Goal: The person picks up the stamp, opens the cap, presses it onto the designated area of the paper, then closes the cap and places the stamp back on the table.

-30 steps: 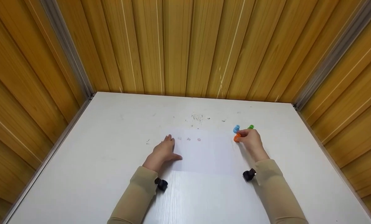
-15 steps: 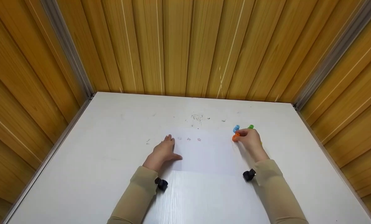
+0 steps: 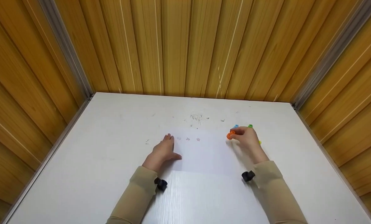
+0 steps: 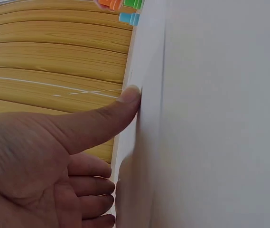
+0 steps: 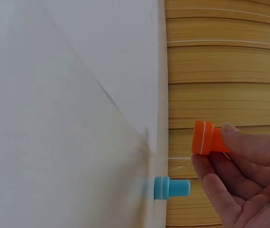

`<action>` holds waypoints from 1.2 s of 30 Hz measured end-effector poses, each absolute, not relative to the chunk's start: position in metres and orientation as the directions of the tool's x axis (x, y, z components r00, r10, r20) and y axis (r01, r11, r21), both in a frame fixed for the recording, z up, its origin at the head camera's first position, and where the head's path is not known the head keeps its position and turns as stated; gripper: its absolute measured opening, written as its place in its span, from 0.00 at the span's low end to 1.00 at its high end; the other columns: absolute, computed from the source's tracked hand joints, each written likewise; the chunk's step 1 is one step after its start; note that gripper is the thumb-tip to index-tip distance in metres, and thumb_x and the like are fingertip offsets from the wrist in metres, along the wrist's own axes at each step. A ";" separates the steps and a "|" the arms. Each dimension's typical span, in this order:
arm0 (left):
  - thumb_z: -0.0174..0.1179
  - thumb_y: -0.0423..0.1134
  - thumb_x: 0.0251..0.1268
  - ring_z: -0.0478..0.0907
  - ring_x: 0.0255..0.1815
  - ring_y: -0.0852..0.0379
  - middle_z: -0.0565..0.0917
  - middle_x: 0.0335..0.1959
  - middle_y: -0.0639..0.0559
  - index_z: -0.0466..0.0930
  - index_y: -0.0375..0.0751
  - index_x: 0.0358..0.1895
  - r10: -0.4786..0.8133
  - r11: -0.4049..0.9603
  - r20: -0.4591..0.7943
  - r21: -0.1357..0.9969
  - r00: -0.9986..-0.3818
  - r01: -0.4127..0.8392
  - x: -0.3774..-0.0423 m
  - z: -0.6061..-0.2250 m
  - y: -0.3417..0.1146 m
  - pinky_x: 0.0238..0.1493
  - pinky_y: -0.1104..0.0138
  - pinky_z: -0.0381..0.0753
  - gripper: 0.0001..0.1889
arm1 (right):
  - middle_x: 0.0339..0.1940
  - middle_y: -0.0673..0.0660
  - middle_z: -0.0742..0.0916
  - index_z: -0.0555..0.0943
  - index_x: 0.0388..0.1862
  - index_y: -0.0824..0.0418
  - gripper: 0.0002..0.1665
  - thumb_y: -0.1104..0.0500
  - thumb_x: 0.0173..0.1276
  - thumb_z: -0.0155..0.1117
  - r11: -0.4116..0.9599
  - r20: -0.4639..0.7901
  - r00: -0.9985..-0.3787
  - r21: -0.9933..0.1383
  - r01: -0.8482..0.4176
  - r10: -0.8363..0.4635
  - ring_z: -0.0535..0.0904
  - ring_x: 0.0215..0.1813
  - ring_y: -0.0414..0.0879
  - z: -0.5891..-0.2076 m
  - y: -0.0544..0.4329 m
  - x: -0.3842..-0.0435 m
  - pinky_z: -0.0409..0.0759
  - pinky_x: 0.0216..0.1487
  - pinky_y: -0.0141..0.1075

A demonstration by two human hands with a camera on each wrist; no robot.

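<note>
My right hand pinches the narrow handle of an orange stamp between thumb and fingers, tilted and held up off the table near the paper's right edge. Beyond that hand stand a light blue stamp and a green stamp, both partly hidden in the head view. Only a sliver of something yellow shows beside the wrist. On the left edge of a white paper sheet rests my left hand, thumb spread out and fingers extended. Small faint prints form a row near the sheet's top.
The white table carries dark smudges behind the paper. Wood-patterned panels enclose it at the back and both sides. A small black camera sits at each sleeve's cuff.
My right hand has lifted the orange stamp and carried it left toward the paper, partly covering the blue one. A bit of yellow has come into sight. The left hand stays put.
</note>
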State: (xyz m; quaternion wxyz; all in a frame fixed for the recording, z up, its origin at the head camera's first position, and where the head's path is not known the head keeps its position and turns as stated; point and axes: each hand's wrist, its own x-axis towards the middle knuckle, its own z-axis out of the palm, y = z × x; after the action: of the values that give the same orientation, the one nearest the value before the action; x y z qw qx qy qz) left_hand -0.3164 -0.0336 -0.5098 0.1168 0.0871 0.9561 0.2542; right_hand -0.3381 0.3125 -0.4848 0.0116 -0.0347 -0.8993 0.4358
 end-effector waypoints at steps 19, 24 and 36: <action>0.73 0.37 0.63 0.87 0.57 0.48 0.88 0.57 0.42 0.81 0.34 0.63 0.265 0.183 0.231 0.941 -0.936 0.284 -0.296 -0.502 0.012 0.62 0.62 0.86 0.26 | 0.53 0.59 0.90 0.86 0.55 0.64 0.17 0.62 0.69 0.72 0.199 0.113 -0.984 -0.970 -0.140 -0.140 0.87 0.53 0.45 -0.486 0.225 -0.298 0.85 0.58 0.28; 0.73 0.35 0.62 0.90 0.50 0.49 0.90 0.51 0.42 0.85 0.35 0.58 0.247 0.129 0.279 0.939 -0.928 0.317 -0.294 -0.506 0.015 0.53 0.68 0.89 0.21 | 0.52 0.58 0.91 0.87 0.55 0.64 0.16 0.63 0.70 0.71 0.161 0.123 -0.984 -0.977 -0.143 -0.127 0.87 0.53 0.44 -0.494 0.215 -0.294 0.85 0.58 0.28; 0.73 0.33 0.60 0.91 0.47 0.49 0.91 0.48 0.41 0.89 0.36 0.49 0.186 0.081 0.320 0.937 -0.929 0.339 -0.292 -0.509 0.016 0.50 0.68 0.89 0.14 | 0.53 0.59 0.91 0.87 0.55 0.63 0.16 0.63 0.69 0.72 0.132 0.104 -0.990 -0.985 -0.116 -0.092 0.88 0.54 0.46 -0.501 0.210 -0.292 0.85 0.58 0.28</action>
State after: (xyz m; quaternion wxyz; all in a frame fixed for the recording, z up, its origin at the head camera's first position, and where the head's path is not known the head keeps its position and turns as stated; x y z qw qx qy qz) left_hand -0.2924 0.0157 -0.5091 -0.0583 0.1793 0.7327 0.6539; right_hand -0.2919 0.2099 -0.5006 0.0091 0.0689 -0.7522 0.6553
